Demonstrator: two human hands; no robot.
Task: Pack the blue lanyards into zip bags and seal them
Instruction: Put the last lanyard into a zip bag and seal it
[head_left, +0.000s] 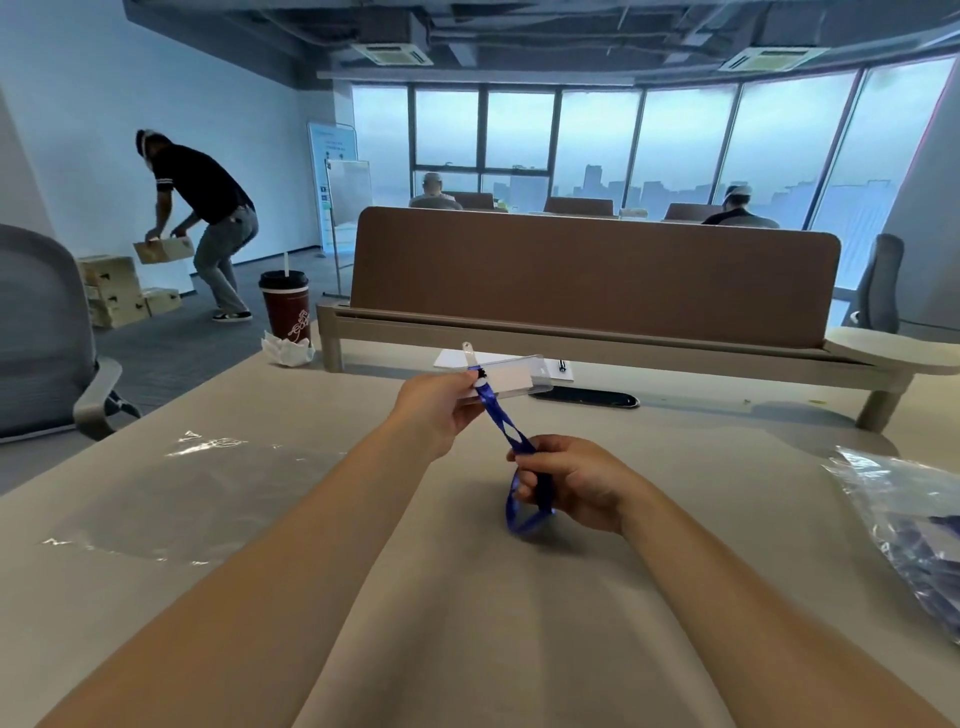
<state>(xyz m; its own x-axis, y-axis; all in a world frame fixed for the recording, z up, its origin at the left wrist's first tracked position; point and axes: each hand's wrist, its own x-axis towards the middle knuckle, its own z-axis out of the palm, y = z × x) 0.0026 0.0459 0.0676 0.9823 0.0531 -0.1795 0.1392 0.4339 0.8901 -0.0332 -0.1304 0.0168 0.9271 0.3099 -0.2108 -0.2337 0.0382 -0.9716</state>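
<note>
A blue lanyard (506, 428) runs taut between both hands above the beige desk (467, 597). My left hand (439, 405) pinches its far end at the black clip, where a clear badge holder (514, 376) with a white card hangs. My right hand (574, 480) is closed around the strap's folded loop, which pokes out below the fingers. An empty clear zip bag (192, 493) lies flat on the desk to the left. At the right edge lies a bigger clear bag (904, 519) with blue lanyards inside.
A brown drink cup (287, 306) with a straw and a crumpled napkin (287, 351) stand at the desk's far left. A brown divider panel (592, 270) bounds the far side, with white paper (452, 358) before it. A grey chair (47, 338) is left; a person bends over boxes beyond.
</note>
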